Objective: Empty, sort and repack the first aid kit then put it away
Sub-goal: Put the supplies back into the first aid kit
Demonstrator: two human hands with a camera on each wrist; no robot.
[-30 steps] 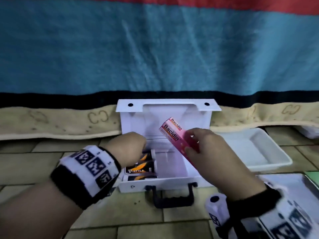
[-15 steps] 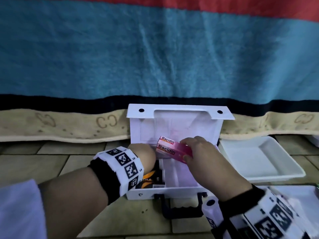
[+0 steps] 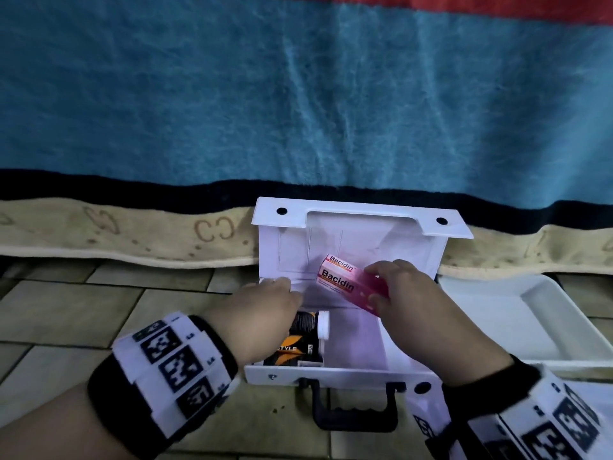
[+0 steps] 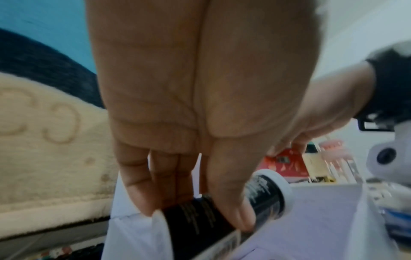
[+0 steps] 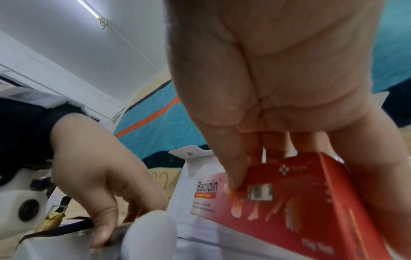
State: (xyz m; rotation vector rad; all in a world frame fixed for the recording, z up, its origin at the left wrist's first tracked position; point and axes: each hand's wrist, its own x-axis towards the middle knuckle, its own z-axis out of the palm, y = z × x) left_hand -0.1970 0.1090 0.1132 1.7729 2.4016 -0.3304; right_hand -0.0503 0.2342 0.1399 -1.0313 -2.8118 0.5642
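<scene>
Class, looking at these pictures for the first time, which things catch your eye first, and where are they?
The pink Bacidin box, pinched in the right hand above the open white first aid case on the tiled floor. At the case's left end, the left hand grips a black white-capped bottle.

I read the first aid case as smooth white plastic with a matt black handle. Bacidin box looks like glossy printed card. Blanket is fuzzy cloth; floor tiles look smooth, dull.
</scene>
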